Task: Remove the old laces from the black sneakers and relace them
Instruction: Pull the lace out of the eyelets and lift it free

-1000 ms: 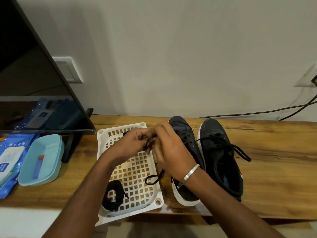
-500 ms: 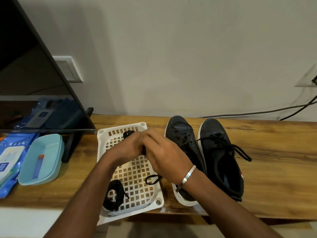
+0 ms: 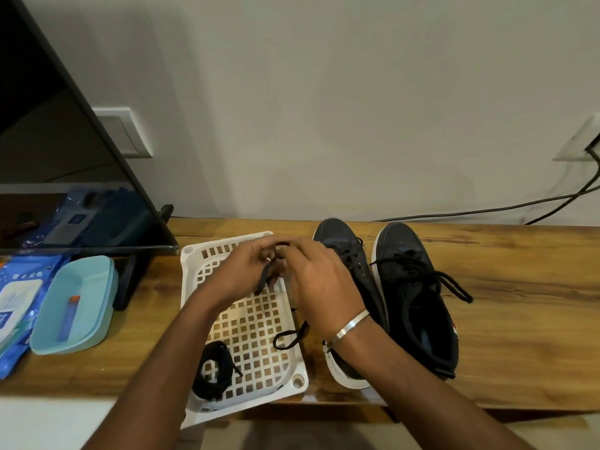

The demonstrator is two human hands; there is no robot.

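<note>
Two black sneakers stand side by side on the wooden table. The right sneaker (image 3: pixel 418 300) still has its lace tied through the eyelets. The left sneaker (image 3: pixel 349 254) is partly hidden behind my right hand. My left hand (image 3: pixel 242 271) and my right hand (image 3: pixel 319 280) meet above the white basket (image 3: pixel 253 336), and both pinch a loose black lace (image 3: pixel 264 274). One end of that lace loops down over the basket's right rim. A coiled black lace (image 3: pixel 212 370) lies in the basket's near left corner.
A tilted dark screen (image 3: pixel 58 157) stands at the left, with a light blue lidded box (image 3: pixel 74 306) and blue wipe packs (image 3: pixel 16 303) below it. Cables (image 3: pixel 487 209) run along the wall at the back right. The table's front edge is close to me.
Both hands have stayed together over the basket and shifted slightly left, working the loose lace between the fingers. The sneakers and coiled lace have not moved.
</note>
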